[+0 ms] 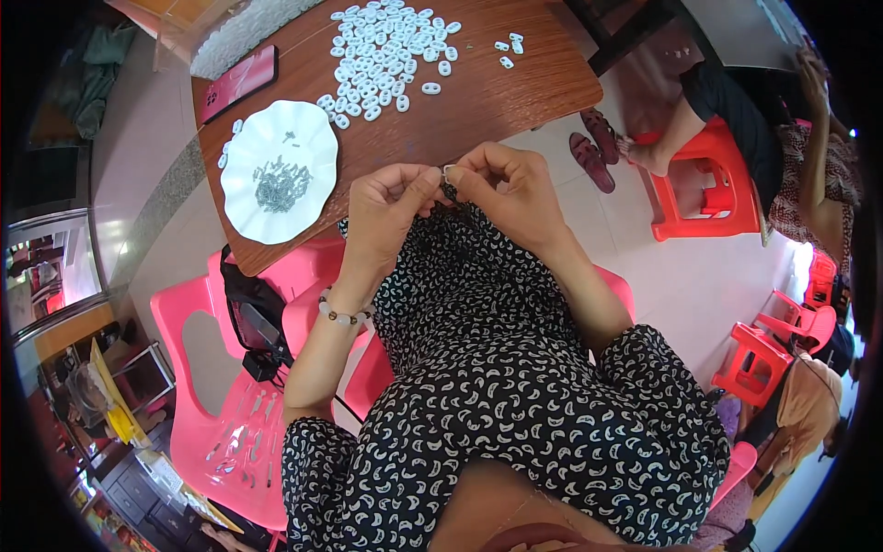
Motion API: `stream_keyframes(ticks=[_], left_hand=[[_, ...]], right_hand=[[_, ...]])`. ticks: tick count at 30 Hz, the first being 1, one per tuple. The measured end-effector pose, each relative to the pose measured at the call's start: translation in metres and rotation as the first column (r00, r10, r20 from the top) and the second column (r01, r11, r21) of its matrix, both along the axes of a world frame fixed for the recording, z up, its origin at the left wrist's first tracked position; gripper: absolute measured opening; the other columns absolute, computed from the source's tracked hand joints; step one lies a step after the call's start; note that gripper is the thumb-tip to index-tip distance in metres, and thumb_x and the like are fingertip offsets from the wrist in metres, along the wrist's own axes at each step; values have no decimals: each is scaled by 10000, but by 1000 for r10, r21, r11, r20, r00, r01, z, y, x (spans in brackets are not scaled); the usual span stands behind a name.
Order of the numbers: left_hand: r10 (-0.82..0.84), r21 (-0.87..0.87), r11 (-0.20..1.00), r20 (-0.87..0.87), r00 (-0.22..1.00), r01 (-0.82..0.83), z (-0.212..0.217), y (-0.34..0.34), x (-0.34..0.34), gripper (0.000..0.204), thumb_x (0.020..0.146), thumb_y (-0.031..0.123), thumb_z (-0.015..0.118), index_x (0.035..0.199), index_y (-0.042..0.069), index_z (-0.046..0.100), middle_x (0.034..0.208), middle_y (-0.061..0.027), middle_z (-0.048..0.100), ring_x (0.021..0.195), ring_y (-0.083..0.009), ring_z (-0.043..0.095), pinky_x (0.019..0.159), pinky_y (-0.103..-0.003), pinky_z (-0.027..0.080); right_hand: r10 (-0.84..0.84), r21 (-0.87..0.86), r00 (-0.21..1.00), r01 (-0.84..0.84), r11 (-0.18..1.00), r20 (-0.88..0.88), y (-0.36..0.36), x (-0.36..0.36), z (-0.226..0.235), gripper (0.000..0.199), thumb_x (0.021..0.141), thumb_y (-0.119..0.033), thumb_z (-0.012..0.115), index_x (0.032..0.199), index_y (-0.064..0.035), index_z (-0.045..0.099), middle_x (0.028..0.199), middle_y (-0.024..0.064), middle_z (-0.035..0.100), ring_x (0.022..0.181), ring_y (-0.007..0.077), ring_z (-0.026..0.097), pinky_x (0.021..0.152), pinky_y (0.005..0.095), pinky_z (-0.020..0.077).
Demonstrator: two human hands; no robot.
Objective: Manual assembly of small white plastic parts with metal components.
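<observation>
In front of my chest, just off the table's near edge, both hands meet in a fingertip pinch. A small white piece shows between them, mostly hidden by the fingers. My right hand is closed on it with thumb and forefinger. My left hand is also closed, its thumb and forefinger pressed together against the piece's side; what else they hold is too small to make out. Beyond my hands lies a heap of white oval pieces with two holes each. A wavy-rimmed white plate holds small dark metal bits.
The brown wooden table carries a pink phone-like slab at left and a few separate white pieces at right. Pink chairs stand beside me, one bearing a black bag. Another person sits nearby at a red stool.
</observation>
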State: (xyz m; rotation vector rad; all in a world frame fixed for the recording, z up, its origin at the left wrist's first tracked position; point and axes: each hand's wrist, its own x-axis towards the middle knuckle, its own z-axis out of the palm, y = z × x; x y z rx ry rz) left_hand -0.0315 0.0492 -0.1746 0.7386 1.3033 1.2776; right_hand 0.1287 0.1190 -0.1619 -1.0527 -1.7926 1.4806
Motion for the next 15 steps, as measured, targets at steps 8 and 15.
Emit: stream_keyframes(ticks=[8,15], left_hand=[[3,6,1000,-92,996,-2,3,1,4,190,873,177,676,925,-5,687,739,-19,647,633,-60,541,593,-192,434],[2,-20,1000,-30,1000,-3,-1,2,4,188,883,191,664,918,7,683,747,-11,643,638,-55,537,599,-189,432]], right_hand=[[-11,46,1000,11,999,-7,-1,-1,-7,136,848,-111,653,803,17,650,694,-1,635,625,31,555,545,186,413],[7,-60,992,-14,998,-124,6,3,-16,171,862,-162,649,803,-3,635,653,-11,634,572,26,550,523,190,430]])
